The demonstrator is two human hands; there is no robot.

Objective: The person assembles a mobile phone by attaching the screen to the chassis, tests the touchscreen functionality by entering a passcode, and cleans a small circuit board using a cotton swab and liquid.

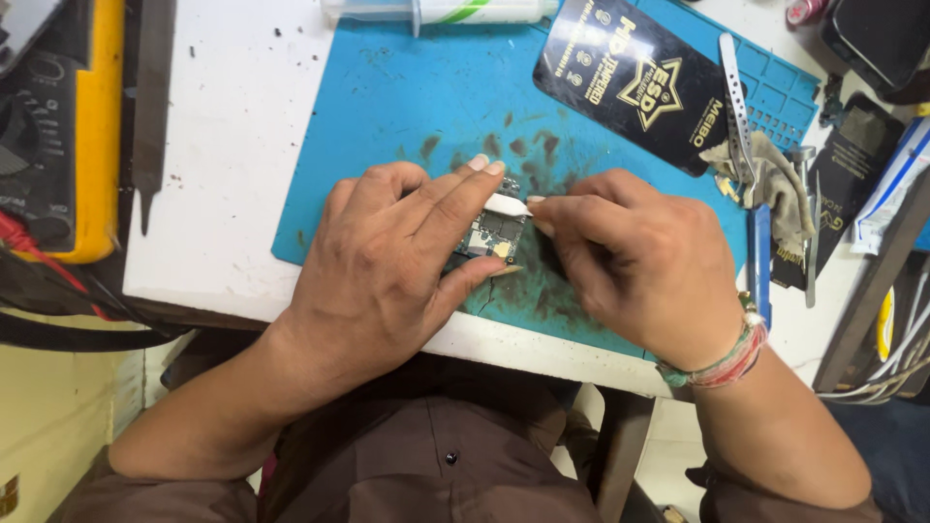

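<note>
Two hands work a small circuit board on a repair bench (232, 145).

On the stained blue mat (387, 107), the left hand (387, 261) pins the circuit board (492, 232); the right hand (630, 266) pinches a small white tool (506, 203) against its top edge, work apparently midway; tweezers (736, 107) lie unused.

A blue work mat (387, 107), stained with dark smudges, lies on a white table (223, 145). On the mat's far side rest a syringe (441, 10), a black card (635, 82), metal tweezers (733, 97) and a crumpled grey cloth (775, 184). A yellow-cased meter (92, 126) sits off the table's left edge, beside a dark metal file (150, 107).
</note>
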